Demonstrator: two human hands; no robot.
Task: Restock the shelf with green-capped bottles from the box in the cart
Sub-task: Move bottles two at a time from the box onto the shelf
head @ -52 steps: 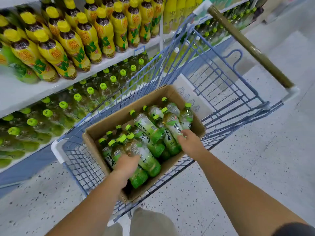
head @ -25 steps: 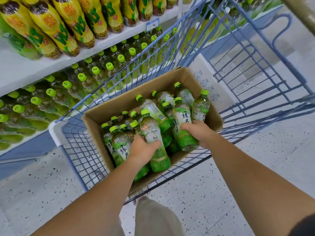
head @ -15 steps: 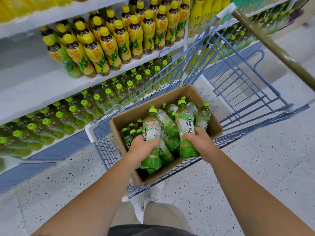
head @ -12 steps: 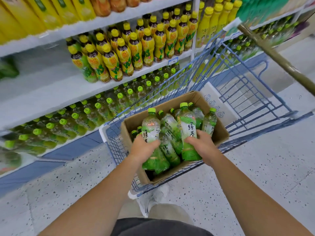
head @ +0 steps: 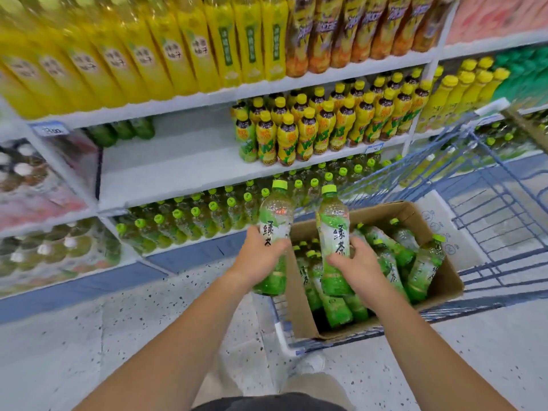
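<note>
Cardboard box (head: 385, 212) in the blue cart (head: 489, 200): I see loose green-capped bottles (head: 385, 241) lying inside. Left hand (head: 261, 259), grip wrapped round left bottle (head: 274, 223), upright, outside the box, near the shelf's bottom row (head: 192, 221). Right hand (head: 358, 262), grip round right bottle (head: 332, 232), above the box. Both labels read 绿茶.

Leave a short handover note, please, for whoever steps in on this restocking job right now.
Left hand grips one green-capped bottle, upright, lifted to the left of the box.
Right hand grips a second bottle, upright above the box.
The box sits in the blue cart, with many bottles in it.
Done: two bottles picked up.
Left: probably stand both with the shelved green-capped row, then work through the rest of the box.
</note>
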